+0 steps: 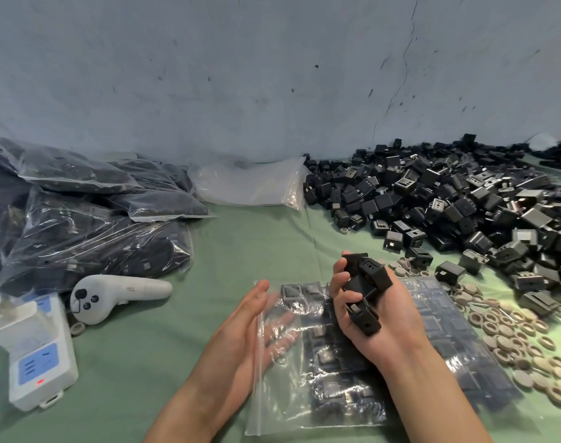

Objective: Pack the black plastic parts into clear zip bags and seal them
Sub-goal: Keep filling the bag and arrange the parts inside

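Our left hand (237, 334) lies behind the clear bag (304, 407), its straight fingers a blur through the plastic; we cannot tell whether they are inside or under it. Our right hand (394, 327), over the bag on the cloth (164, 346), clenches several parts (368, 276).

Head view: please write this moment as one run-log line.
left hand: straight fingers inside zip bag | right hand: grips black parts over bag | bag: partly filled, unsealed
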Demonstrator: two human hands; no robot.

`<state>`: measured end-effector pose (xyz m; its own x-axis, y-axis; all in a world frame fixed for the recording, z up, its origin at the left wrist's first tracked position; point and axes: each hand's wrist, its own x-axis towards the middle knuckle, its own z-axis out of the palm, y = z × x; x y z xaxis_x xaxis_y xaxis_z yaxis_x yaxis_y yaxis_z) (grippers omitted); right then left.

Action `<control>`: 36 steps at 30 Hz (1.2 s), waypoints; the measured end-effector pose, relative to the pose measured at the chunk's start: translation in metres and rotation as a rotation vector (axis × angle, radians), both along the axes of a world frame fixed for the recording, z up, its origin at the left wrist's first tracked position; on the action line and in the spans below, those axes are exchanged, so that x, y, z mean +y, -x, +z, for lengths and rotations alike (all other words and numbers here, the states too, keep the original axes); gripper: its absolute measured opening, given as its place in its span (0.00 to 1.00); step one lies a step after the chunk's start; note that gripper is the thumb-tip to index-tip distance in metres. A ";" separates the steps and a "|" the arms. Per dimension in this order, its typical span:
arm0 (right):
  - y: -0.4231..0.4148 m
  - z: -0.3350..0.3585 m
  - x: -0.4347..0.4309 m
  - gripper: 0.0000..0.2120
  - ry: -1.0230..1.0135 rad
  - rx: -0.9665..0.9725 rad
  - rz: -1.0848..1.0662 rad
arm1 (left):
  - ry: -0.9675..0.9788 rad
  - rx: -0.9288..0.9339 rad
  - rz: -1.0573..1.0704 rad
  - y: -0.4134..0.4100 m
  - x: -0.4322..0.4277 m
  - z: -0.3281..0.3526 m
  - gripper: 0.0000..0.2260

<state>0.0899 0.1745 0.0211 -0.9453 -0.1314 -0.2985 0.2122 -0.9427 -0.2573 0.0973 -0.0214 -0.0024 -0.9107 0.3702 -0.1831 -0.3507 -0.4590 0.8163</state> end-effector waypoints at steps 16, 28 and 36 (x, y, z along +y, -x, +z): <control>-0.001 0.003 -0.025 0.12 -0.099 0.107 -0.044 | 0.980 1.077 0.423 -0.018 0.016 -0.007 0.13; 0.004 -0.007 -0.026 0.12 -0.057 0.058 -0.096 | 0.987 1.025 0.142 -0.019 0.018 -0.010 0.14; 0.005 -0.006 -0.020 0.11 -0.016 0.027 -0.164 | 0.965 0.424 0.634 0.008 -0.014 -0.007 0.09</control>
